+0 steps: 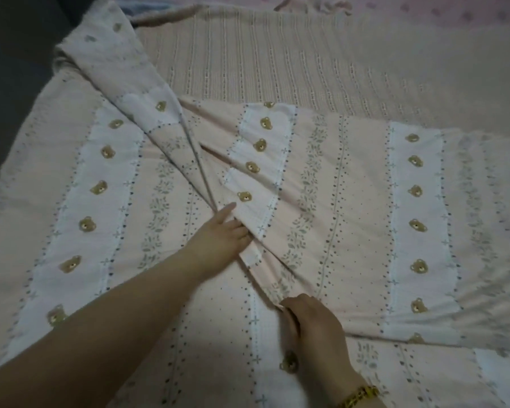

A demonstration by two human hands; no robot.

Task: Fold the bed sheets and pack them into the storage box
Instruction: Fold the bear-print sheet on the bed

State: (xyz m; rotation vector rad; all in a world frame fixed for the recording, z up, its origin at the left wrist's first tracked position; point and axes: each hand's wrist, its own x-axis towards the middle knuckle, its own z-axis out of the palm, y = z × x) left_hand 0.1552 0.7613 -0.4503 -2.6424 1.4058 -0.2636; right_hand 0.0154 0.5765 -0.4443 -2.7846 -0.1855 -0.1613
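A pink and white bed sheet (351, 201) printed with small bear faces and leaf stripes lies spread over the bed. A folded-over layer bunches into a ridge running from the upper left down to the middle. My left hand (218, 235) lies on that ridge with its index finger straight and the other fingers tucked under the fold's edge. My right hand (309, 322), with a gold bracelet on the wrist, pinches the lower end of the same fold. No storage box is in view.
A beige woven bed cover (277, 63) with dotted lines lies under the sheet at the back. A pink fabric with heart shapes (454, 10) shows at the top right. Dark floor (9, 54) borders the bed on the left.
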